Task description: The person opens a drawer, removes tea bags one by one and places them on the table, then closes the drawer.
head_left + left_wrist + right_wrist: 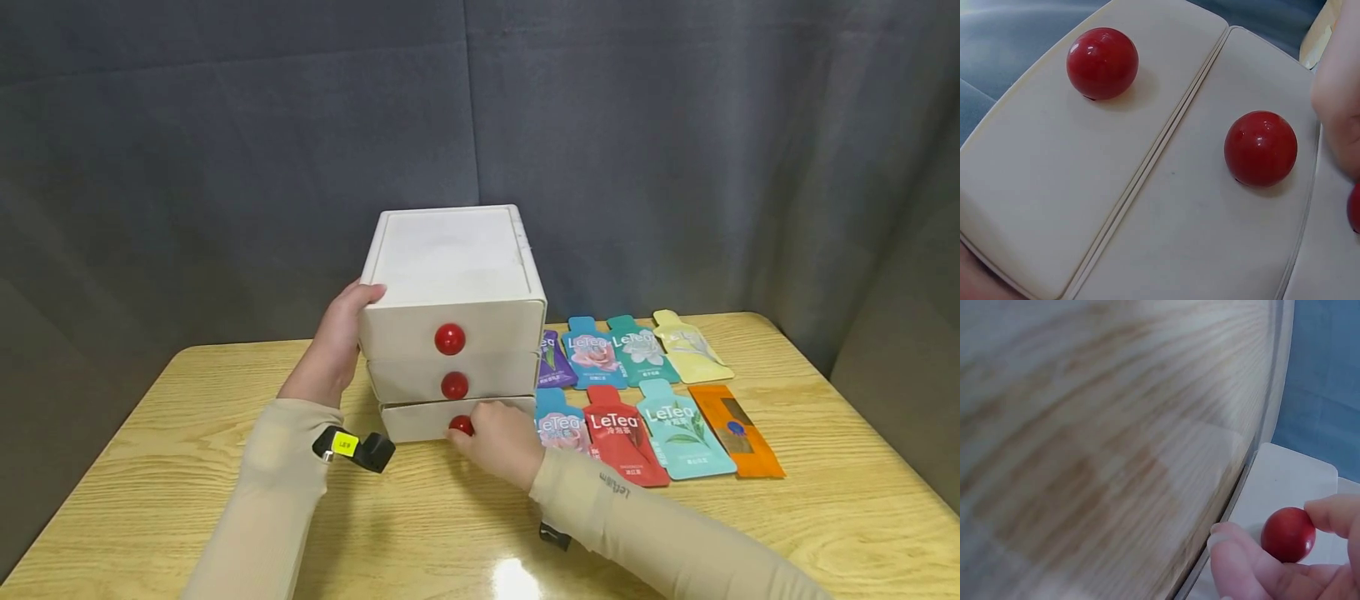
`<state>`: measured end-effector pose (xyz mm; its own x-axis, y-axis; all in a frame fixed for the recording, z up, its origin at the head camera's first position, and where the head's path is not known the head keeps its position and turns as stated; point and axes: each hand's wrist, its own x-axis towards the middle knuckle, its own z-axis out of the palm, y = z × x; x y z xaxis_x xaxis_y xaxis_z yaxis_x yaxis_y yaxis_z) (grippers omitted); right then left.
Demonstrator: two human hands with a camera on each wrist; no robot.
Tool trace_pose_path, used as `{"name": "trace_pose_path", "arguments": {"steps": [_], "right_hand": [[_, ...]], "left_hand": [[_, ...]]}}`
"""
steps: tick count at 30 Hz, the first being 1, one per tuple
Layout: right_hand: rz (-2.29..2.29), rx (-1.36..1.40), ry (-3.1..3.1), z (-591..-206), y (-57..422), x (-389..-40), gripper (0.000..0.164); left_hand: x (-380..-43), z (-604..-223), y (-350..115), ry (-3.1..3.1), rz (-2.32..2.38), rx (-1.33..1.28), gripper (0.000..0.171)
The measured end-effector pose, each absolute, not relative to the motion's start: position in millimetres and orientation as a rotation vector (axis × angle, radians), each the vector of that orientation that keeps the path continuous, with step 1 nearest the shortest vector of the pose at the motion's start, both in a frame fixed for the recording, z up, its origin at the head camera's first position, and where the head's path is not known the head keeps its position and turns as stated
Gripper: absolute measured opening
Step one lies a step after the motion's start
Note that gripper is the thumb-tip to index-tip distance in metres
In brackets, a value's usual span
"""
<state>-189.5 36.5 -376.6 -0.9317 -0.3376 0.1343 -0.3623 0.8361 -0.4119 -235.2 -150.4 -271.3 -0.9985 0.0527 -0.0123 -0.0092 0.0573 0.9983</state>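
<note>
A white three-drawer cabinet [450, 250] stands on the table, each drawer front carrying a round red knob. My left hand [337, 342] holds the cabinet's left side, thumb over the top edge near the front corner; its other fingers are mostly hidden. Low at the front, my right hand [498, 442] pinches the red knob [1288, 535] of the bottom drawer [416, 422] between thumb and fingers. A thin dark gap shows along that drawer's top edge. Above it, the middle knob [1260, 149] and the top knob [1102, 63] are untouched.
Right of the cabinet lie several LeTea pouches, among them a red pouch [621, 437], a light teal pouch [684, 429] and a yellow pouch [692, 348]. An orange packet [738, 433] lies at their right end. Behind the wooden table [187, 433] hangs a grey curtain [262, 167].
</note>
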Motion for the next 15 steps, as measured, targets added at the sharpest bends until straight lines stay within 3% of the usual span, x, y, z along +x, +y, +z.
{"name": "trace_pose_path", "arguments": {"steps": [15], "right_hand": [[0.631,0.612,-2.961,-379.9,37.6,-198.1,0.047]], "left_hand": [[-237.8,-272.6,-152.7,2.257,2.104,0.051,0.063]]}}
